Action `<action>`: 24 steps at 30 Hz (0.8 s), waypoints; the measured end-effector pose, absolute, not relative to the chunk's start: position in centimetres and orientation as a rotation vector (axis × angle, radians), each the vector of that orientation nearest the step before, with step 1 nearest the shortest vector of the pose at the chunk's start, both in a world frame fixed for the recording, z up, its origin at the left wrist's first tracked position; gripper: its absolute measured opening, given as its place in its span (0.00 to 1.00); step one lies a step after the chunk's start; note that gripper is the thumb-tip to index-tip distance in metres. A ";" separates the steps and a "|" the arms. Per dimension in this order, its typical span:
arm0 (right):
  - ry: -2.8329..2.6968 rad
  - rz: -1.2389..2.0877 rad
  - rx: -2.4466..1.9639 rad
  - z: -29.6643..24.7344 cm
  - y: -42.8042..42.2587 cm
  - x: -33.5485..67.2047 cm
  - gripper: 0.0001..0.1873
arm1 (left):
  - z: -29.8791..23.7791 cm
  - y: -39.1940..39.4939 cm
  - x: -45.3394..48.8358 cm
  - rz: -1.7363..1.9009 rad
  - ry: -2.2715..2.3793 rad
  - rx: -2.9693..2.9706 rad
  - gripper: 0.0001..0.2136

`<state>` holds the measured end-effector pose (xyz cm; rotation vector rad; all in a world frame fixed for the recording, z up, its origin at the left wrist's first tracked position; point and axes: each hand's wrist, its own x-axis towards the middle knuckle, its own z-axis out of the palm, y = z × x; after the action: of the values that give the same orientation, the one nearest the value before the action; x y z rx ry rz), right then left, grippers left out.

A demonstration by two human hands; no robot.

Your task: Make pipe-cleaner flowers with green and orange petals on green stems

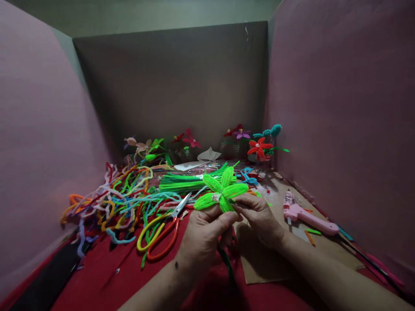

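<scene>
A bright green pipe-cleaner flower [207, 200] with several looped petals is held up in front of me, its pale centre facing the camera. My left hand [207, 229] is closed around its underside, thumb and fingers pinched below the petals. At the flower's right side, my right hand [259, 216] has its fingertips pinched against a petal. A dark green stem [228, 263] hangs below the hands. Scissors [165, 229] with one yellow and one red handle lie just left of my left hand, blades partly apart.
Tangled coloured pipe cleaners [123, 198] cover the left side. Behind the flower lies a bundle of green pipe cleaners [181, 182]. A pink glue gun [308, 216] rests on cardboard [266, 263] at right. Finished flowers, one of them red [259, 147], stand at the back. Pink panels [343, 108] flank the table.
</scene>
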<state>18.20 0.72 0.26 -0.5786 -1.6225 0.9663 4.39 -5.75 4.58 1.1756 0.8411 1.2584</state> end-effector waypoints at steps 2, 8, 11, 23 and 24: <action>-1.625 0.953 -0.583 0.1 0.6 18.0 0.05 | 4.3 -5.9 4.5 1.298 0.902 1.244 0.07; -1.606 1.003 -0.615 0.3 0.3 17.9 0.07 | 4.4 -6.2 5.0 1.234 0.964 1.310 0.06; -1.567 1.143 -0.627 0.6 0.3 18.2 0.08 | 4.8 -6.0 4.6 0.958 0.937 1.289 0.04; -1.532 1.430 -0.548 0.5 1.8 19.3 0.12 | 8.1 -3.8 -0.9 1.172 0.844 0.943 0.10; -1.554 1.439 -0.548 0.6 1.7 19.4 0.12 | 8.1 -3.7 -0.9 1.215 0.857 0.924 0.12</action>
<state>19.36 1.68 0.60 -0.5479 -1.5543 1.4394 -0.90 -3.72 8.06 0.9236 0.8571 1.2147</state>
